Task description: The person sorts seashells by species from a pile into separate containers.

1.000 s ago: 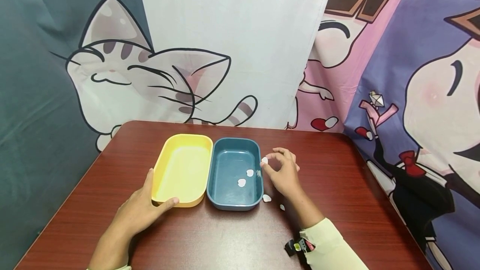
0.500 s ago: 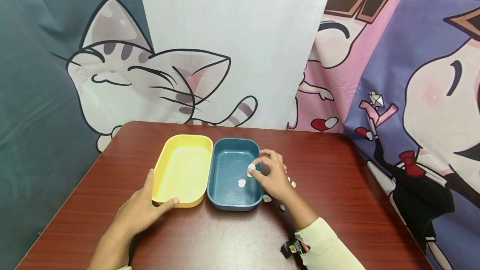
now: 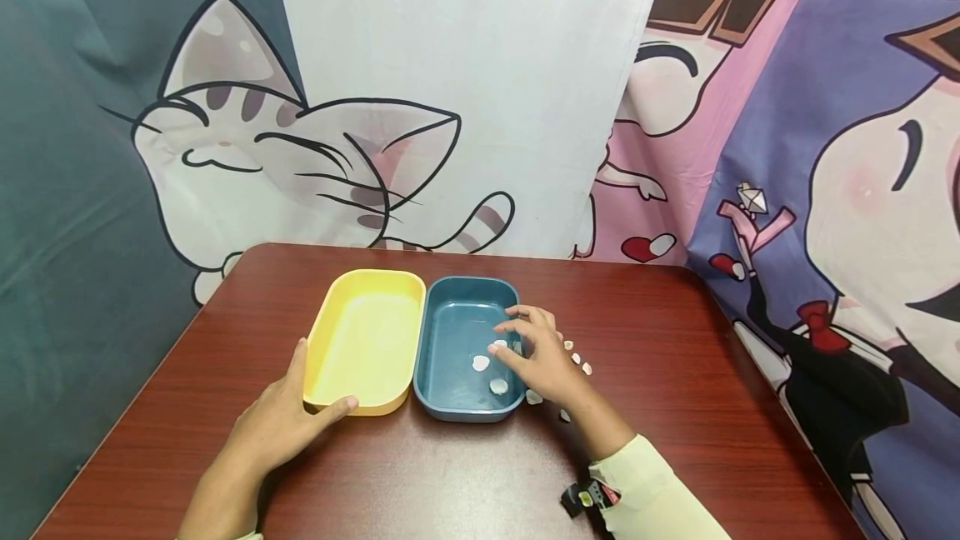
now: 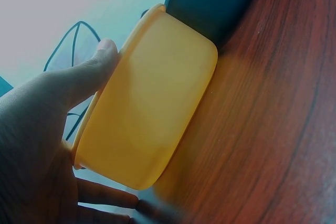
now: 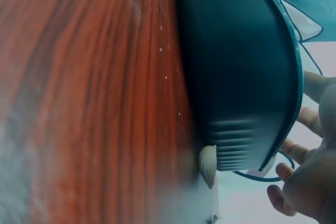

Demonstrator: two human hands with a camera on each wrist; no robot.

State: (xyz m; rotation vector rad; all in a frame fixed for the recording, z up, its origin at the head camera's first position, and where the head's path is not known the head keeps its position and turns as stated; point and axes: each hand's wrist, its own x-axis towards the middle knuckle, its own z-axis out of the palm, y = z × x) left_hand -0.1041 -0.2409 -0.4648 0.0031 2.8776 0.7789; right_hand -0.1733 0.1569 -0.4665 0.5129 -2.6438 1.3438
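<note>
My left hand rests at the near left corner of a yellow plastic bin. Its thumb lies along the front rim and its straight fingers along the left side, as the left wrist view also shows. Over the right rim of a dark blue bin, my right hand hovers with fingers spread and nothing between them. Inside the blue bin lie a white seashell, another shell nearer the front, and one partly hidden by the right hand's fingers. The yellow bin holds nothing visible.
Several small shells lie on the red-brown table right of the blue bin. One ridged shell sits against its outer wall. The two bins stand side by side. A cartoon-printed cloth hangs behind the table.
My right hand carried a shell left over the blue bin and let it go. The shell now lies in the bin's near part, and the fingers have spread. My left hand has stayed put.
</note>
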